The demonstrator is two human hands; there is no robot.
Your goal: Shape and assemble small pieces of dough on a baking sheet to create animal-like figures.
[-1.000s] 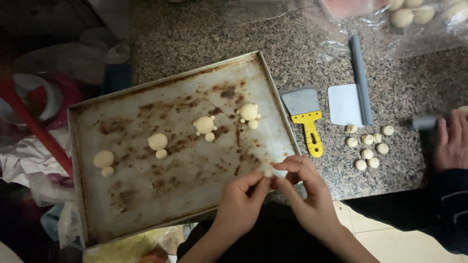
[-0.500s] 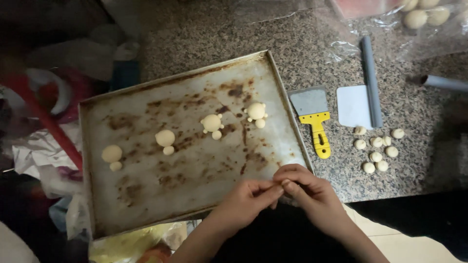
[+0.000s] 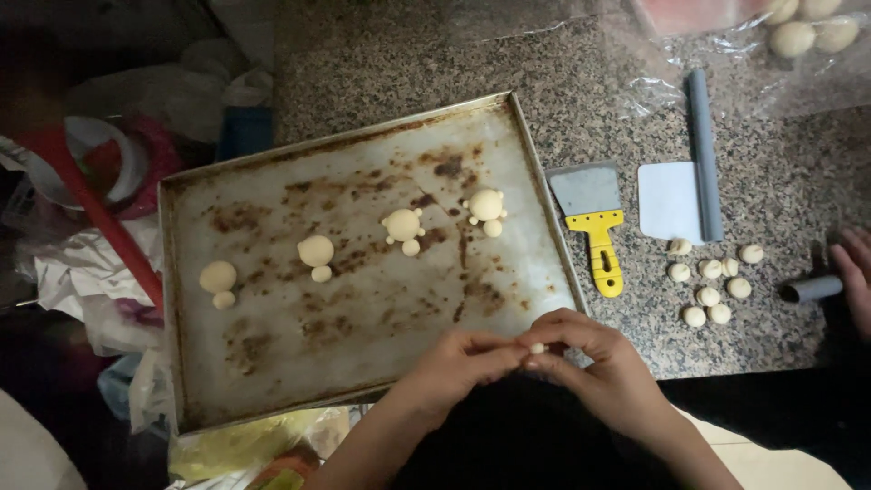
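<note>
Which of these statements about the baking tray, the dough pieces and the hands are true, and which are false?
1. Four dough figures lie on the baking tray. True.
2. The left hand and the right hand pinch a tiny dough bit together. True.
3. The yellow-handled scraper lies on the tray. False: it lies on the granite counter, right of the tray.
4. The small dough balls lie on the counter. True.
5. The white dough scraper is in the right hand. False: it lies on the counter.

Stained matt metal tray [image 3: 272,399], speckled polished stone counter [image 3: 617,118], smooth dough ball [image 3: 537,347]
</note>
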